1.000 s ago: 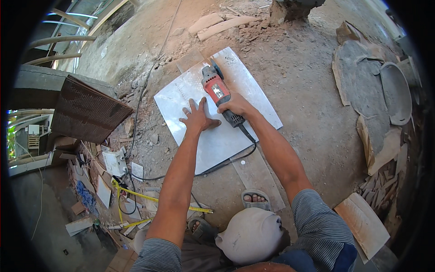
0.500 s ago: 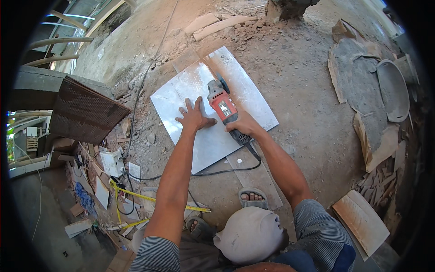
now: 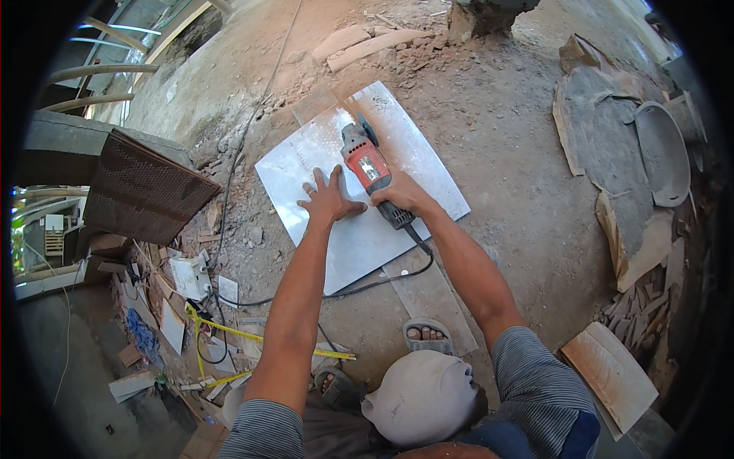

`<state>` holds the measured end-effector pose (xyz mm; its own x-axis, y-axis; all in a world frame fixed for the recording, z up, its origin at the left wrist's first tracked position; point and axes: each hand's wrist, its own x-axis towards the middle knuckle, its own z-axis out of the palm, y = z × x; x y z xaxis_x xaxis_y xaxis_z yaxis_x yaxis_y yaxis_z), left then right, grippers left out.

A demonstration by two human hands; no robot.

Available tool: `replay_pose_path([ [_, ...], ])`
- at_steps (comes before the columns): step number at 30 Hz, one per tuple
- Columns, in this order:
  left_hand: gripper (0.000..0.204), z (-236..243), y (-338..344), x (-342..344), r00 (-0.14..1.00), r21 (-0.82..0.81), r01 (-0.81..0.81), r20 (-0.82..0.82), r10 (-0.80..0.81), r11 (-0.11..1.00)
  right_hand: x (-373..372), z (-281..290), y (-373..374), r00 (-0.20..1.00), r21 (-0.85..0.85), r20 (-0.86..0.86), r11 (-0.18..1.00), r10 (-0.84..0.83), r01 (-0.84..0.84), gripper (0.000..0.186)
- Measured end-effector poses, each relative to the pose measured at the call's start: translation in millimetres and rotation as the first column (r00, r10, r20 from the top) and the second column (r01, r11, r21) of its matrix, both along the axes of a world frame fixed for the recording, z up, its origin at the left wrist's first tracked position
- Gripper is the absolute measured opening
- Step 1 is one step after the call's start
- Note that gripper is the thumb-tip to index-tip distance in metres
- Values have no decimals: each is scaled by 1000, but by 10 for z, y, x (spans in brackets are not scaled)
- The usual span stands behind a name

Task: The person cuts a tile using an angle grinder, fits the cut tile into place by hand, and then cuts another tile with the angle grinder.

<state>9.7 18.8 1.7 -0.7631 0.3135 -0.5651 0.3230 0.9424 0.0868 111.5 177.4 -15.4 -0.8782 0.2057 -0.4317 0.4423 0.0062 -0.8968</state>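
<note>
A red and black angle grinder is gripped round its rear body by my right hand. Its dark disc stands on edge at the upper part of a large pale tile, along a line of reddish-brown dust. Whether the disc touches the tile is hard to make out. Flat on the tile, left of the grinder, my left hand lies with fingers spread. The black cord runs from the grinder's rear past the tile's near edge to the left. A narrow board shows from beneath the tile.
A yellow tape measure lies near a white electrical box and scattered tile offcuts on the left. A brown ridged panel leans there. Rubble lies ahead. On the right are a grey basin and a dusty tile.
My right hand has moved the grinder forward and slightly left along the dusty line. My left hand stays spread on the tile.
</note>
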Motion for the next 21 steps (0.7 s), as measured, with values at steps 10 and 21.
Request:
replay_pose_path([
  [10,123,-7,-1,5,1000,11,-5,1,5,1000,59,72,-9,1000,-42,-9,999,-12,11,48],
  [21,123,-5,8,21,1000,11,-14,-3,14,1000,832,68,-110,999,93,43,996,8,-12,64],
])
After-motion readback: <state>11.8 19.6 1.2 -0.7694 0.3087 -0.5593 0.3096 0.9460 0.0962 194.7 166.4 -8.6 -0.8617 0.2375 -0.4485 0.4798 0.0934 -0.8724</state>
